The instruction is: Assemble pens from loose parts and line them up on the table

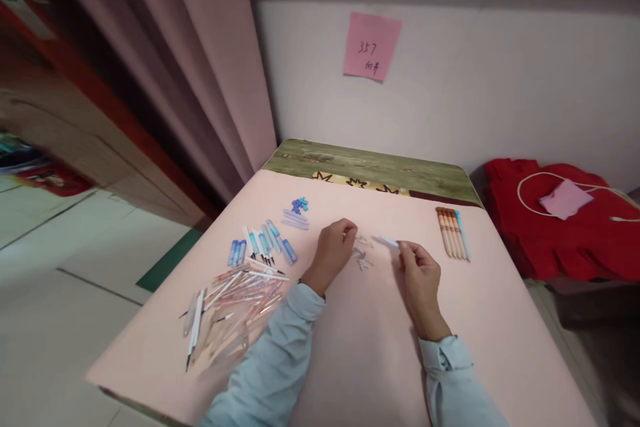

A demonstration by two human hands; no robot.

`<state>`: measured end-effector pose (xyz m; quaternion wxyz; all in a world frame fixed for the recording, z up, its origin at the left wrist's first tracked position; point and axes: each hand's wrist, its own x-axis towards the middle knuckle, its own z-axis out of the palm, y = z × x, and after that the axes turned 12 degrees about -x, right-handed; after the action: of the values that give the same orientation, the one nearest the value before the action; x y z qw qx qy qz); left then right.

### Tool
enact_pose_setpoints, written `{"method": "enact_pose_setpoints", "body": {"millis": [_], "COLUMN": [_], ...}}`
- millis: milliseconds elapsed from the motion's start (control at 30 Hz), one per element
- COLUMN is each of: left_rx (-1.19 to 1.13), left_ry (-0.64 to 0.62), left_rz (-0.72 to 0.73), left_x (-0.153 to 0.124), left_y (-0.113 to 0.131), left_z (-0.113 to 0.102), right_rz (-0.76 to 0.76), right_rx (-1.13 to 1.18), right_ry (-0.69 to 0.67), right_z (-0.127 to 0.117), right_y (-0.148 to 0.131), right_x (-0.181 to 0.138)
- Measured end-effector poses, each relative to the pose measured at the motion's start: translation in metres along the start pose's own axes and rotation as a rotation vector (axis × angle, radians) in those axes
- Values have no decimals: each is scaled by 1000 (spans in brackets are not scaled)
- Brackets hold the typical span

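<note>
Right hand (419,280) pinches pale-blue piece (387,241); left hand (334,250) curled, cannot tell if holding. Pen row (453,233) near right edge of table (375,360).

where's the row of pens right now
In the head view, the row of pens lies on the right side of the table, between the right hand and the red cloth.
</note>
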<state>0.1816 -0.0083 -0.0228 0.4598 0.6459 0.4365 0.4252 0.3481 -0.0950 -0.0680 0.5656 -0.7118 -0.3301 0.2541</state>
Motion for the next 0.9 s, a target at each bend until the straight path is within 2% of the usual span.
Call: {"method": "enact_pose_setpoints", "body": {"millis": [167,267,333,433,500,533,600,633,700,800,900], "left_rx": [102,217,293,511,645,691,727,716,696,670,616], "left_ry": [-117,-148,-122,41,189,218,254,255,259,264,273], "left_rz": [89,135,149,37,-130,-240,-474,-553,-610,-621,-598], "left_x": [-28,-37,-30,-5,13,19,26,27,26,26,29], "left_y": [25,35,39,32,18,9,-11,-21,-37,-49,-50], "left_z": [-2,-32,-71,-151,-205,-227,-258,-265,-269,-259,-248], "right_rz": [12,38,35,34,47,52,53,51,49,56,78], "right_rx": [88,126,148,240,298,312,312,306,298,311,362], "right_ry": [-2,-14,-37,-55,-44,-38,-28,-25,-23,-23,-21], "right_z": [1,1,1,3,4,5,6,6,5,5,5], "right_y": [9,12,14,19,22,24,26,26,27,26,24], "right_x": [2,2,2,3,4,5,6,6,7,6,6]}}
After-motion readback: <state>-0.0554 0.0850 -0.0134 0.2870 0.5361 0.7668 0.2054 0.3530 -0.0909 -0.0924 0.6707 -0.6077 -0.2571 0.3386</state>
